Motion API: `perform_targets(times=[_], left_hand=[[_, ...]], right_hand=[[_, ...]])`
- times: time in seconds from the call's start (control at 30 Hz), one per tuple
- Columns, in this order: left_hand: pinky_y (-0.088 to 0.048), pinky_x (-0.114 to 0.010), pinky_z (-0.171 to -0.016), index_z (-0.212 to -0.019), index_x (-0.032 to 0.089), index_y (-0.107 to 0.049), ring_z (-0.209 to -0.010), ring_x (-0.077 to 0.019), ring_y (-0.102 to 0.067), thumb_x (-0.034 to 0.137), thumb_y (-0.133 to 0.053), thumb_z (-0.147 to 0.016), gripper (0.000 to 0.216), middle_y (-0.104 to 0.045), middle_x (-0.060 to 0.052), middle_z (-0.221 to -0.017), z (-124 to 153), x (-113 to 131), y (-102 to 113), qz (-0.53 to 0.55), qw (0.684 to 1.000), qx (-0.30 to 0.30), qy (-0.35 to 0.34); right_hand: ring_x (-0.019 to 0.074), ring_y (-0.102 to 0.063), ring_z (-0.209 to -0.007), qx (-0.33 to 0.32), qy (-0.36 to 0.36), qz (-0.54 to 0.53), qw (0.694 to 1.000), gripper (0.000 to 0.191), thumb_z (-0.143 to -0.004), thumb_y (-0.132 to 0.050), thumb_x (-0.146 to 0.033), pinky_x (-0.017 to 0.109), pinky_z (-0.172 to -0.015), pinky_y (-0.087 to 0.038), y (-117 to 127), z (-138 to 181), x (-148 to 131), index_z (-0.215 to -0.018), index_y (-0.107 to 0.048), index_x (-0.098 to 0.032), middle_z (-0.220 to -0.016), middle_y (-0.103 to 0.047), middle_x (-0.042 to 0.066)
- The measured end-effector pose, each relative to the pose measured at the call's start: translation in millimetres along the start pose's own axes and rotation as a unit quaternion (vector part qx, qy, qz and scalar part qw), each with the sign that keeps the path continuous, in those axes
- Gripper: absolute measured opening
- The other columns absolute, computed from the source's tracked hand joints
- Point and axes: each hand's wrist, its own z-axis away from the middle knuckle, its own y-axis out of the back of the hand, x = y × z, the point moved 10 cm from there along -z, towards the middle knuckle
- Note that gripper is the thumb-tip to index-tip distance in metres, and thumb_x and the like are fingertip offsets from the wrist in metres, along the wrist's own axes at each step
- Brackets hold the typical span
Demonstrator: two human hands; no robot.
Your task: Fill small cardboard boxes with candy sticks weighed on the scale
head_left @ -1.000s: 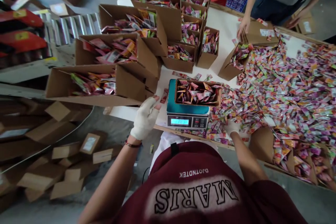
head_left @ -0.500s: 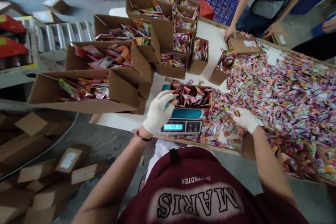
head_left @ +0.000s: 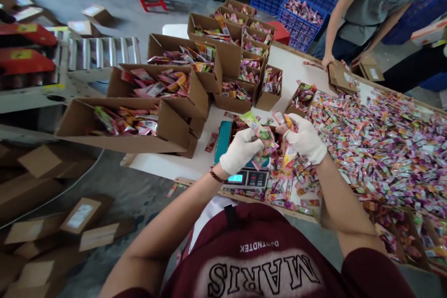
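Green and slanting above the scale (head_left: 222, 142), a long packet (head_left: 255, 123) is pinched by the left hand (head_left: 241, 152), other packets (head_left: 289, 159) by the right hand (head_left: 306, 138).

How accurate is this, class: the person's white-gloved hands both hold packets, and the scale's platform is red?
Not quite: the platform of the scale is teal, not red, as the head view shows. The white-gloved left hand and right hand do both hold packets.

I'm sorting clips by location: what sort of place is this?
Probably a packing area, perhaps in a warehouse: a scale, a roller conveyor and open boxes filled with small packets.
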Motion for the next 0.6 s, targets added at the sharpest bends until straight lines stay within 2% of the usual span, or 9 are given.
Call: perform_targets(times=[0.07,0.1,0.17,0.2,0.27,0.33,0.47,0.53,0.6], left_hand=[[-0.053,-0.027,-0.058,-0.088,0.016,-0.065,-0.056,-0.0151,-0.061,0.032,-0.065,-0.086,0.017,-0.062,-0.001,-0.064,-5,23,21,-0.143,0.988,0.003,-0.053],[-0.057,-0.03,-0.067,-0.091,0.016,-0.068,-0.065,-0.0176,-0.066,0.028,-0.062,-0.087,0.014,-0.067,-0.003,-0.069,-9,36,26,-0.229,0.97,-0.002,-0.087],[-0.058,-0.035,-0.085,-0.097,0.017,-0.073,-0.085,-0.022,-0.071,0.02,-0.058,-0.088,0.018,-0.074,-0.007,-0.086,-18,51,20,-0.4,0.905,-0.029,-0.142],[-0.056,-0.038,-0.092,-0.101,0.017,-0.074,-0.094,-0.0237,-0.072,0.018,-0.057,-0.088,0.022,-0.076,-0.009,-0.094,-24,50,11,-0.476,0.865,-0.051,-0.148],[-0.054,-0.039,-0.097,-0.108,0.016,-0.074,-0.102,-0.0266,-0.072,0.017,-0.058,-0.088,0.025,-0.076,-0.013,-0.103,-39,32,-7,-0.583,0.798,-0.105,-0.109],[-0.055,-0.04,-0.096,-0.112,0.012,-0.073,-0.104,-0.0298,-0.072,0.017,-0.064,-0.086,0.028,-0.075,-0.017,-0.107,-50,9,-22,-0.627,0.764,-0.143,-0.059],[-0.055,-0.041,-0.098,-0.12,0.011,-0.071,-0.11,-0.0312,-0.071,0.017,-0.066,-0.086,0.035,-0.073,-0.019,-0.116,-48,-11,-29,-0.622,0.761,-0.176,-0.049],[-0.052,-0.039,-0.106,-0.128,0.014,-0.068,-0.12,-0.0284,-0.067,0.02,-0.062,-0.091,0.038,-0.071,-0.016,-0.126,-34,2,-15,-0.591,0.785,-0.157,-0.098],[-0.052,-0.039,-0.105,-0.128,0.016,-0.066,-0.119,-0.0265,-0.066,0.024,-0.06,-0.093,0.037,-0.069,-0.014,-0.13,-13,29,14,-0.535,0.824,-0.09,-0.166]], right_hand=[[0.0137,-0.052,-0.071,0.042,-0.026,0.011,0.999,0.043,-0.088,-0.068,-0.056,0.026,-0.068,-0.044,28,11,16,-0.104,-0.068,-0.017,-0.084,-0.064,0.0],[0.0145,-0.054,-0.072,0.06,-0.04,0.021,0.997,0.045,-0.088,-0.069,-0.057,0.027,-0.069,-0.045,43,18,25,-0.107,-0.07,-0.016,-0.085,-0.065,0.001],[0.0163,-0.057,-0.075,0.09,-0.063,0.05,0.993,0.047,-0.087,-0.071,-0.058,0.028,-0.071,-0.046,68,35,42,-0.107,-0.072,-0.016,-0.087,-0.068,0.003],[0.0173,-0.058,-0.076,0.102,-0.073,0.065,0.99,0.047,-0.086,-0.071,-0.058,0.028,-0.073,-0.047,77,44,51,-0.106,-0.073,-0.016,-0.088,-0.069,0.004],[0.0193,-0.061,-0.081,0.113,-0.092,0.083,0.986,0.047,-0.086,-0.07,-0.058,0.03,-0.077,-0.049,88,61,70,-0.107,-0.073,-0.016,-0.092,-0.071,0.005],[0.0212,-0.064,-0.086,0.105,-0.116,0.091,0.983,0.048,-0.087,-0.068,-0.057,0.031,-0.081,-0.051,88,78,96,-0.112,-0.073,-0.016,-0.097,-0.074,0.007],[0.0232,-0.067,-0.089,0.022,-0.192,0.187,0.963,0.039,-0.089,-0.06,-0.045,0.032,-0.084,-0.052,68,115,169,-0.112,-0.072,-0.016,-0.101,-0.076,0.01],[0.0227,-0.068,-0.089,-0.03,-0.232,0.246,0.941,0.031,-0.087,-0.055,-0.032,0.03,-0.083,-0.051,57,137,209,-0.108,-0.073,-0.018,-0.098,-0.077,0.009],[0.0228,-0.068,-0.086,-0.055,-0.262,0.274,0.924,0.031,-0.081,-0.053,-0.024,0.029,-0.081,-0.051,51,158,243,-0.102,-0.074,-0.019,-0.093,-0.077,0.009]])
